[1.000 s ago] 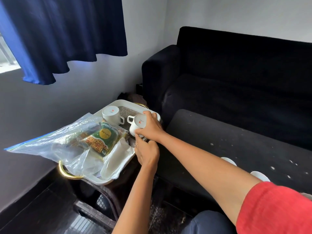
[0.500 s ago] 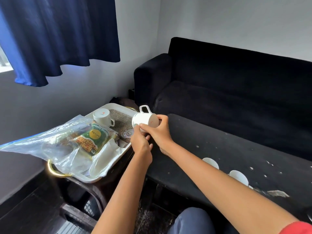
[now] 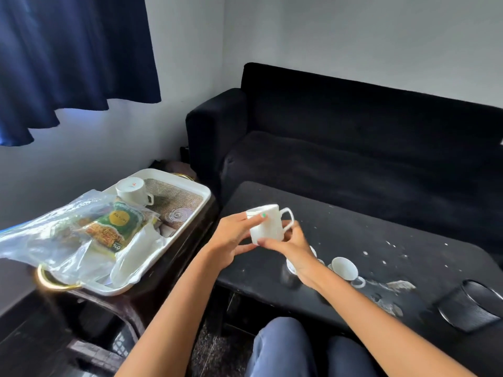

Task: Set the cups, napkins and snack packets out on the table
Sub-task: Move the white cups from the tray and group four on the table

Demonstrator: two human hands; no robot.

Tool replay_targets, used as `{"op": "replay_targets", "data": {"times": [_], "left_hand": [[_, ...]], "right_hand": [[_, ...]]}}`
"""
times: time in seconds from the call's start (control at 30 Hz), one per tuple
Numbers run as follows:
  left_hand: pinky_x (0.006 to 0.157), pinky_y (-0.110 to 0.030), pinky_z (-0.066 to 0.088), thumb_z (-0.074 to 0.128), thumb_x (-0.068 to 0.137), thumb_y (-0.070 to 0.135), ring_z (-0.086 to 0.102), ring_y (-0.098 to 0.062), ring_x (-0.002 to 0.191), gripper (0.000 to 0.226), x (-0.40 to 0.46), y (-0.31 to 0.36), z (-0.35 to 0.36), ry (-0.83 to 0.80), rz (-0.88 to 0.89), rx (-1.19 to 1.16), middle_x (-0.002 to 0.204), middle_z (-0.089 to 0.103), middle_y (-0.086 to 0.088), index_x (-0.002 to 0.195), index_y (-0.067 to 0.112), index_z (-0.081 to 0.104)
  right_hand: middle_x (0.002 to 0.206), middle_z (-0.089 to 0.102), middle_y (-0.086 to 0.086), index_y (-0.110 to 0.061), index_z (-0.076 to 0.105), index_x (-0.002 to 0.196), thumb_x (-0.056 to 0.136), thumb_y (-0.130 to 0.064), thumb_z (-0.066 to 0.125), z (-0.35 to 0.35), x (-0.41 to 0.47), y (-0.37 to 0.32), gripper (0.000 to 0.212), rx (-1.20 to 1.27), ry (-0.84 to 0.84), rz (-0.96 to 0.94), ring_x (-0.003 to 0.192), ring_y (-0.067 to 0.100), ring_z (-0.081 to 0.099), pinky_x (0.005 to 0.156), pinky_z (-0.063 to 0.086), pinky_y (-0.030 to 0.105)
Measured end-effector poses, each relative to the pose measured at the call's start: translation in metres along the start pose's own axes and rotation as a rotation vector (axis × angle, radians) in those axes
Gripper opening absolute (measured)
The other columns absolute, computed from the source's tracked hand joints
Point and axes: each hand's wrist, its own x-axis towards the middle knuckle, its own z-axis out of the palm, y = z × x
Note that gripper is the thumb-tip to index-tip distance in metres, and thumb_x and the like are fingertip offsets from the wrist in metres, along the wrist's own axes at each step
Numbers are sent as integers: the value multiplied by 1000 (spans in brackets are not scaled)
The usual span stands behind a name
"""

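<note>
Since prev frame (0.5 s back), white cup (image 3: pixel 268 224) went from over the tray's right edge to above the tabletop's left part, and turned from lying on its side to nearly upright, handle pointing right.

Head view, only cam: both hands on it. Left hand (image 3: pixel 231 240) fingers wrapped on cup's left wall near the rim; right hand (image 3: pixel 292 247) fingers pinching its base and handle side. Cup is airborne, not touching the table (image 3: pixel 381 240).

Progress, est.: early-mid. 2 cups already on table near the front edge, one (image 3: pixel 344 268) in clear view, other (image 3: pixel 313 253) mostly hidden behind right wrist. 1 cup (image 3: pixel 133 190) left upside down at tray's far-left corner. Snack packets (image 3: pixel 114 228) still in the zip bag (image 3: pixel 54 240) on tray's near half; white napkins (image 3: pixel 133 254) apparently still in plastic at the near-right edge, can't confirm.

Materials: cups glossy white ceramic, slightly tapered w/ loop handles. Tray (image 3: pixel 196 191) white, rounded rim, gold handle, woven mat inside. Bag thin, crinkly, see-through. Tabletop black, matte, flecked w/ white specks. Black ribbed container (image 3: pixel 471 306) at table's near-right corner.
</note>
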Motion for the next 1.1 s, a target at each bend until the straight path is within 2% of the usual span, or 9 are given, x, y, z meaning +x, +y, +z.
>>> {"op": "replay_targets", "data": {"times": [0.13, 0.23, 0.33, 0.47, 0.63, 0.83, 0.93, 1.0, 1.1], "left_hand": [[83, -35, 59, 74, 80, 28, 68, -14, 99, 32, -5, -8, 24, -68, 48, 127, 105, 73, -1, 111, 22, 68], [80, -33, 57, 74, 82, 24, 69, -10, 90, 30, -8, -17, 39, -112, 74, 143, 104, 73, -2, 111, 23, 67], [79, -34, 58, 76, 79, 22, 68, -11, 91, 39, -8, -26, 48, -107, 91, 179, 105, 69, 0, 116, 20, 61], [78, -29, 56, 79, 76, 22, 65, -18, 101, 49, -4, -39, 54, -149, 143, 366, 113, 65, -1, 121, 19, 58], [94, -33, 51, 80, 75, 24, 62, -15, 104, 53, -1, -59, 61, -192, 186, 592, 117, 62, 7, 121, 26, 56], [100, -28, 43, 80, 75, 27, 53, -14, 120, 74, 7, -85, 64, -179, 116, 676, 133, 54, 7, 139, 22, 43], [101, -27, 40, 76, 79, 23, 50, -14, 124, 68, 12, -96, 61, -192, 63, 671, 133, 54, 7, 140, 22, 43], [101, -28, 41, 73, 82, 21, 51, -13, 121, 63, 13, -101, 59, -199, 39, 654, 128, 56, 10, 138, 23, 44], [84, -14, 41, 71, 84, 20, 53, -3, 102, 62, 16, -106, 59, -191, 18, 646, 108, 52, 23, 139, 22, 42]], "right_hand": [[105, 66, 3, -18, 50, 113, 52, -28, 87, -27, -19, 9, 73, -31, 15, 16, 96, 13, 63, 76, 46, 23], [105, 67, 7, -15, 49, 112, 61, -17, 87, -45, -29, 17, 64, -4, 6, 44, 93, 16, 64, 71, 48, 25], [103, 67, 11, -10, 51, 113, 65, -9, 84, -60, -34, 25, 58, 4, 53, 43, 93, 21, 65, 75, 53, 30], [100, 65, -12, -29, 54, 109, 61, -15, 87, -75, -41, 34, 59, -136, 51, -14, 85, -3, 64, 67, 51, 13], [111, 58, -19, -35, 50, 116, 58, -10, 87, -80, -47, 48, 73, -256, 4, -81, 91, -14, 56, 69, 46, 5], [112, 59, -10, -23, 49, 120, 54, -1, 86, -73, -41, 64, 78, -345, 50, -55, 94, 1, 58, 71, 45, 9], [113, 57, -7, -22, 49, 122, 55, 0, 82, -65, -36, 72, 78, -425, 95, -38, 100, 13, 57, 79, 48, 24], [110, 59, -8, -26, 49, 122, 57, -1, 80, -62, -35, 78, 76, -434, 115, -16, 100, 15, 58, 79, 50, 26], [107, 56, -10, -25, 47, 124, 62, -1, 77, -59, -32, 86, 73, -407, 64, 0, 97, 10, 55, 75, 46, 14]]}}
